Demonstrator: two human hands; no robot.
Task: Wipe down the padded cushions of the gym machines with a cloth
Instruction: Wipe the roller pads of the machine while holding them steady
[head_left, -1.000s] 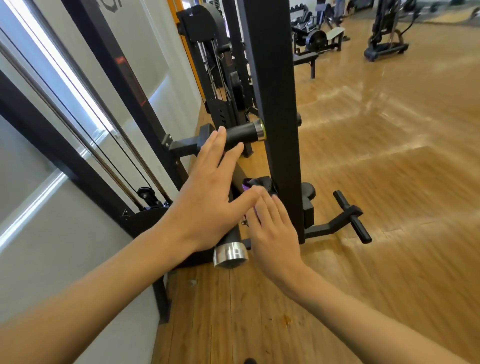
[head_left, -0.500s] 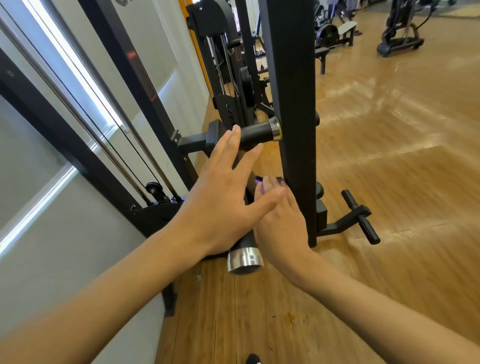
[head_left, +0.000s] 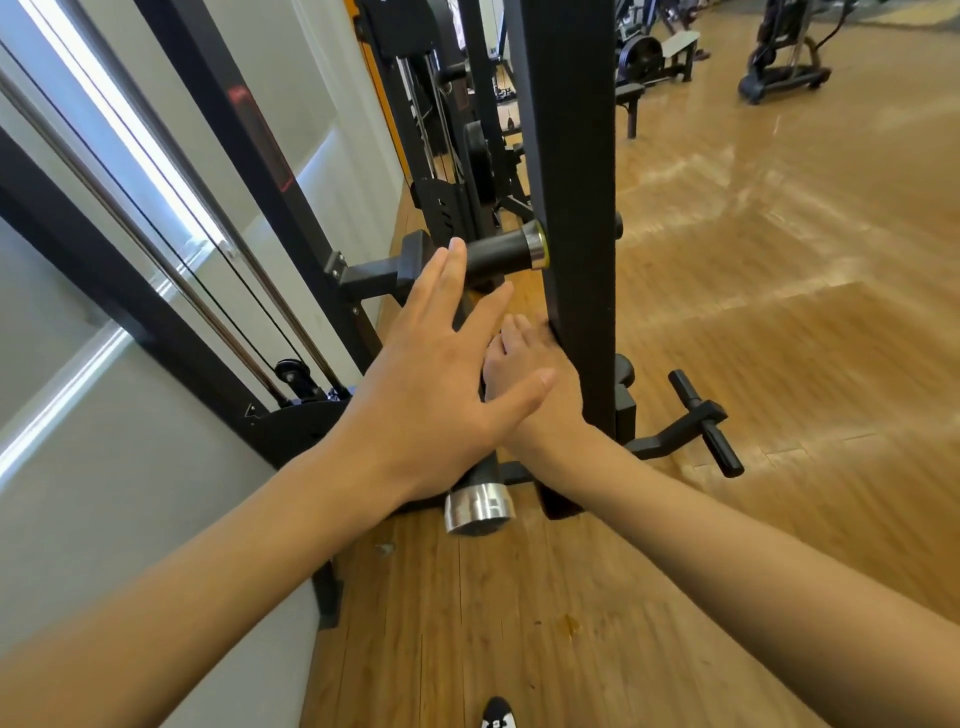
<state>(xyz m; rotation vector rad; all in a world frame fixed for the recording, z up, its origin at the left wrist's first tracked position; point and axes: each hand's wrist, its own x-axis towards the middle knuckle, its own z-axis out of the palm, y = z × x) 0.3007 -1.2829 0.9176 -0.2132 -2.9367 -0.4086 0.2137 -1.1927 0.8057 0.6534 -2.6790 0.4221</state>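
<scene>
My left hand (head_left: 431, 395) is spread flat with straight fingers, its fingertips at the black padded roller (head_left: 498, 254) with a chrome end cap. My right hand (head_left: 540, 384) lies just under the left thumb and reaches against the edge of the black upright post (head_left: 571, 156). Its palm side and thumb are hidden, so I cannot tell whether it holds anything. A second black roller with a chrome cap (head_left: 478, 506) slants down below both hands. No cloth shows in this view.
Steel guide rods and cables (head_left: 156, 234) run along the wall on the left. A black T-shaped foot peg (head_left: 701, 421) sticks out low on the right of the post. More machines and a bench (head_left: 649, 57) stand far back on the wooden floor. My shoe tip (head_left: 498, 717) shows at the bottom.
Both hands have moved forward and up toward the post. The purple item seen at my right fingertips earlier is now covered.
</scene>
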